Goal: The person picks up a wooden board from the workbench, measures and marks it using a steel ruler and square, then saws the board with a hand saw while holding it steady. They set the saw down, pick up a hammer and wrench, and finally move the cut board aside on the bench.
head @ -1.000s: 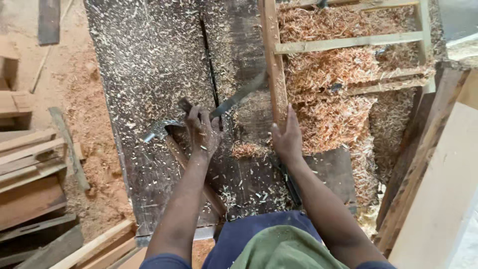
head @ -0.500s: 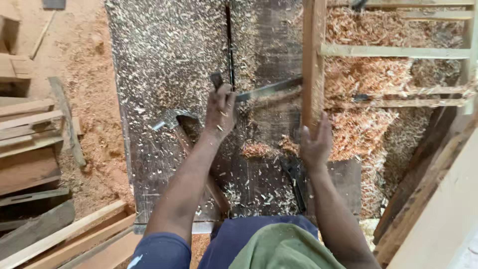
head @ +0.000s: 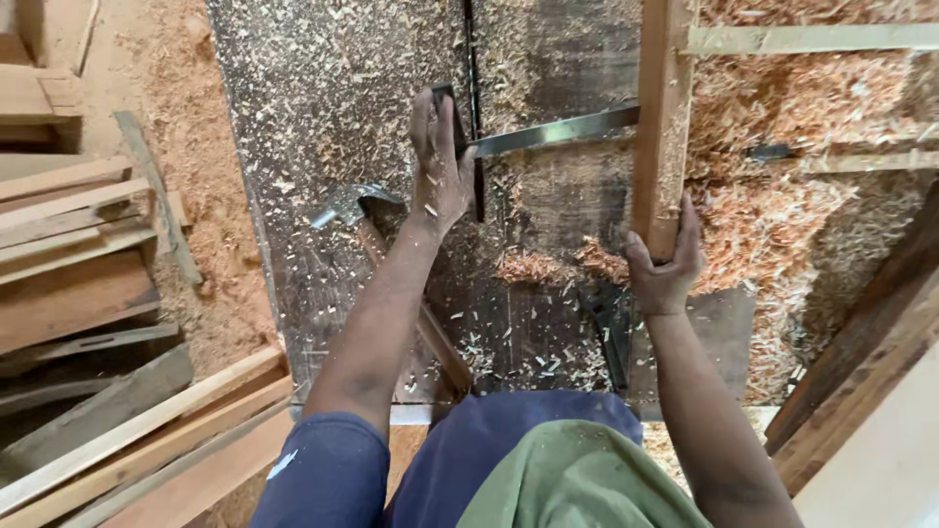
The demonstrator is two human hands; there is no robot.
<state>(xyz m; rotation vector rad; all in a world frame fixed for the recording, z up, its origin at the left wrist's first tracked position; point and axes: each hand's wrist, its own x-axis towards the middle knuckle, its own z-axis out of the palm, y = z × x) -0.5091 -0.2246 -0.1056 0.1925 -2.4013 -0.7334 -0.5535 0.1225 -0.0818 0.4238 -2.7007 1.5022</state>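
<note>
Both hands have shifted up the workbench (head: 323, 88) since half a second earlier. Left hand (head: 440, 161) lies flat, fingers spread, pressing the dark stock of a try square (head: 553, 132); its steel blade runs rightward from the hand, rising slightly, until its tip meets a wooden rail (head: 663, 117). Right hand (head: 665, 264) is clamped around that rail's near end, the rail's long axis pointing away from the person. A claw hammer (head: 347, 203) rests just left of the left wrist, among shavings.
</note>
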